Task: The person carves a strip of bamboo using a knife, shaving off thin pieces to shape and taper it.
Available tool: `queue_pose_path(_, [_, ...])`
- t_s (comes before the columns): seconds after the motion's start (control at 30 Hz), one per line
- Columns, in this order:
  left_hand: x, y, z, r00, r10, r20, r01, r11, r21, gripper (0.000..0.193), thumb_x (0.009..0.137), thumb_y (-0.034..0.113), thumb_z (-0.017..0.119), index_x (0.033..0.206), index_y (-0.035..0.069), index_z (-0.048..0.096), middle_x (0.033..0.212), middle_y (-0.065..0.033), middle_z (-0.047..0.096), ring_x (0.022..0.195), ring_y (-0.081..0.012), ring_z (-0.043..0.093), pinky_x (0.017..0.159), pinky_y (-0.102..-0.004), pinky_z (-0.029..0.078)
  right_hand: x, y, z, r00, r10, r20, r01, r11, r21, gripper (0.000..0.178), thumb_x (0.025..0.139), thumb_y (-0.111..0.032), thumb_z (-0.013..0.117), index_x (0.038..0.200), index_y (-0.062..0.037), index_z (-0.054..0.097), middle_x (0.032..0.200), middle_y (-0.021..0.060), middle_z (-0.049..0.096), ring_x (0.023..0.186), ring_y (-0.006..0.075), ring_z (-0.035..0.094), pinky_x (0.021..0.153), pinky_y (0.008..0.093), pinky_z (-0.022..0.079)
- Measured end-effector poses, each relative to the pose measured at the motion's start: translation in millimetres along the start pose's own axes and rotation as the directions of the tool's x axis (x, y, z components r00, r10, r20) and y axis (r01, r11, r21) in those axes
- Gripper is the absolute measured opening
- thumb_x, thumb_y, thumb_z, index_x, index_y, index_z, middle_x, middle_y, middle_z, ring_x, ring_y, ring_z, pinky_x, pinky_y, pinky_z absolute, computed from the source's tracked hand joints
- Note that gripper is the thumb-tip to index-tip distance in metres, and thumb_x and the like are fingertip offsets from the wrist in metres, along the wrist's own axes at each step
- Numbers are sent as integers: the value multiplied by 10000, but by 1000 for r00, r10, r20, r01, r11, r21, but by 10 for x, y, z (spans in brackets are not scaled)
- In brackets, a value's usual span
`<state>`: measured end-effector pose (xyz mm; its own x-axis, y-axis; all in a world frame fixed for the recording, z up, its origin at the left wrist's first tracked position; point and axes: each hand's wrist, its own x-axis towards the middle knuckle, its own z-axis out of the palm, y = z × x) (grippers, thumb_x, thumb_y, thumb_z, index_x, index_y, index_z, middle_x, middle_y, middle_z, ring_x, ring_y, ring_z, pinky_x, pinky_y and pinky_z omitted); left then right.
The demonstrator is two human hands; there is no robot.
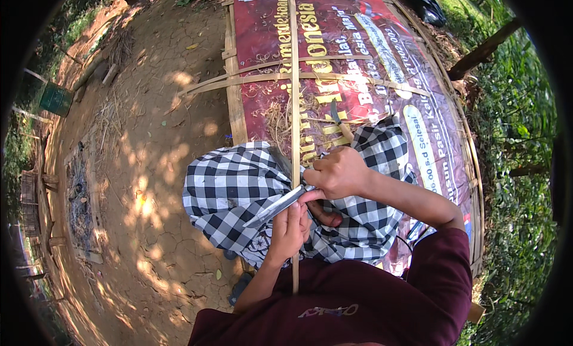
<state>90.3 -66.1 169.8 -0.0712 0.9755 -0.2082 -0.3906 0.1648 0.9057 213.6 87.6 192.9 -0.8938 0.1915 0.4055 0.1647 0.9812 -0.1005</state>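
Observation:
A long, pale bamboo strip (295, 107) runs from my body across my lap and out over the far edge of the banner. My right hand (341, 171) is closed in a fist around the handle of a knife, which the fingers hide. The knife's blade (276, 207) slants down to the left and crosses the strip. Just below the blade, my left hand (290, 231) has its fingers closed on the strip. Black-and-white checked cloth (230, 179) covers my legs. Beyond my right hand lies a second knife (343, 126) with a wooden handle and a dark curved blade.
A red printed banner (262, 41) spreads beneath me, framed by bamboo poles and strewn with curled shavings (276, 119). Several bamboo strips (239, 81) lie across it. Cracked earth stretches to the left, with a green container (57, 100) farther off. Plants (525, 119) grow along the right.

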Motion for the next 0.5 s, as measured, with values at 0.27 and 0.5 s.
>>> queue_pose_path(0.27, [49, 20, -60, 992, -28, -124, 25, 999, -24, 388, 1027, 343, 279, 760, 75, 368, 523, 47, 260, 385, -33, 260, 337, -211, 226, 207, 190, 146, 996, 38, -84, -50, 989, -139, 501, 790, -588, 565, 640, -116, 490, 491, 34, 481, 420, 245, 546, 407, 381, 419])
queue_pose_path(0.5, [-320, 195, 240, 979, 173, 108, -183, 979, 92, 378, 1023, 326, 301, 763, 61, 367, 532, 46, 257, 407, -31, 246, 369, -202, 210, -100, 2281, -580, 375, 767, -521, -914, 400, -71, 606, 928, -562, 383, 772, -64, 690, 653, 191, 635, 688, 381, 639, 614, 482, 493])
